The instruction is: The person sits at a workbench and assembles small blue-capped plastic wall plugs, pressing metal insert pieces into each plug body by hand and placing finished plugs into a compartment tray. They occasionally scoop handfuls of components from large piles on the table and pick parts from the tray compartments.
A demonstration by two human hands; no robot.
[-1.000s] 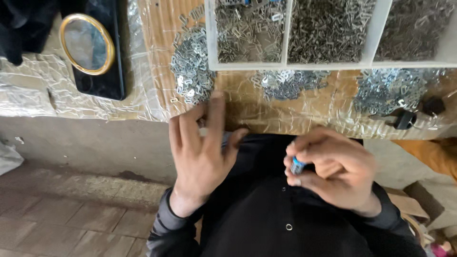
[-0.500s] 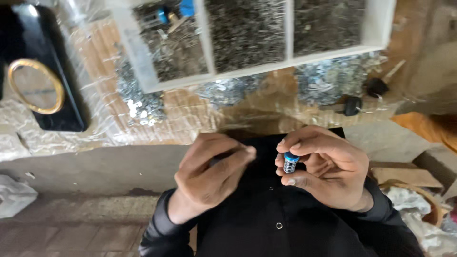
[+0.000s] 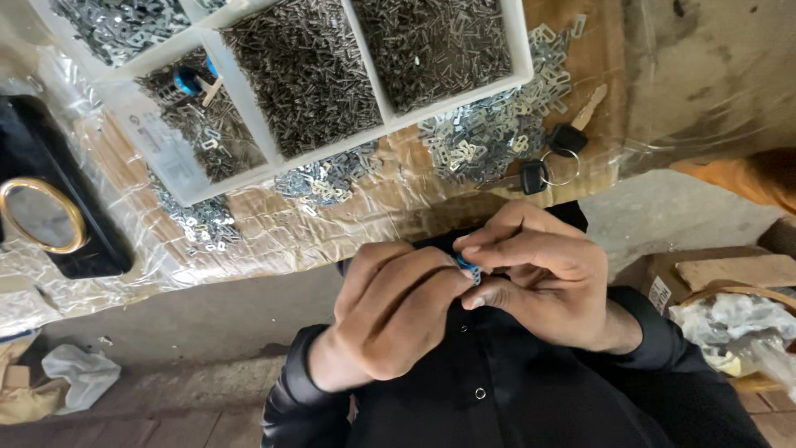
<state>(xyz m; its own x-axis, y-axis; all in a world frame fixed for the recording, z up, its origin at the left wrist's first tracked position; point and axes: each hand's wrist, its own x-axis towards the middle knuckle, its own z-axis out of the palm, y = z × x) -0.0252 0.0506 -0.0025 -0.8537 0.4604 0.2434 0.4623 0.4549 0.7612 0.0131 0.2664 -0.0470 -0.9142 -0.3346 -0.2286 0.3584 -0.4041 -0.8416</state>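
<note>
— So, what is held in the grip of each hand?
— A small blue part (image 3: pixel 469 267) is pinched between the left hand (image 3: pixel 398 319) and the right hand (image 3: pixel 543 278) — both closed on it, close to the chest, below the table (image 3: pixel 365 216) edge.
— And beyond?
— A white divided tray (image 3: pixel 332 83) of metal bits — keys (image 3: pixel 547 162) beside it.

The hands (image 3: pixel 473 290) hide most of the small blue part (image 3: pixel 469 267).

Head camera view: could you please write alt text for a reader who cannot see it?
Two bare hands, left hand and right hand, meet in front of a black shirt, pinching a small blue part between their fingertips. Beyond them, a white divided tray of small metal pieces sits on a plastic-covered table, with keys nearby.
</note>
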